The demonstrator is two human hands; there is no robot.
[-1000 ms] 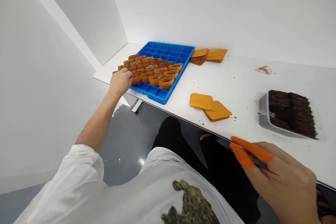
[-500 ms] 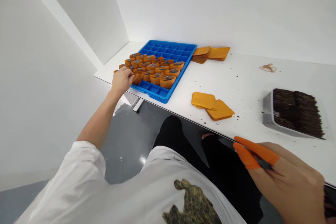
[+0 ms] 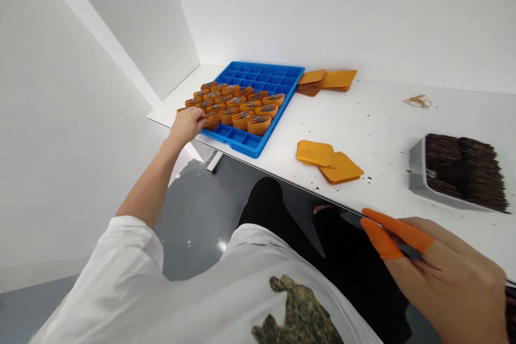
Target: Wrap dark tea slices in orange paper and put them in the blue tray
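At the near left corner of the blue compartment tray (image 3: 258, 145), my left hand (image 3: 187, 124) is closed, its fingertips pinched at the edge of an orange pouch (image 3: 212, 120). Several more orange pouches (image 3: 258, 124) with dark contents stand in rows in the tray. My right hand (image 3: 447, 269) hovers at the table's front edge, closed, with orange finger cots (image 3: 385, 242) on the thumb and index finger. Something thin and dark shows between those fingers; its kind is hard to make out. Flat orange pouches (image 3: 341, 167) lie on the table between the hands.
A clear plastic box (image 3: 417, 169) of dark thin strips (image 3: 463, 166) stands at the right. Stacks of flat orange pouches (image 3: 341, 79) lie beside the tray's far right corner. Tan rubber bands (image 3: 418, 101) and dark crumbs are on the white table (image 3: 387, 129). Walls rise behind and left.
The view has shifted slightly, so the table things appear a little further right. My left hand stays at the same corner pouch, and my right hand keeps its pinch.
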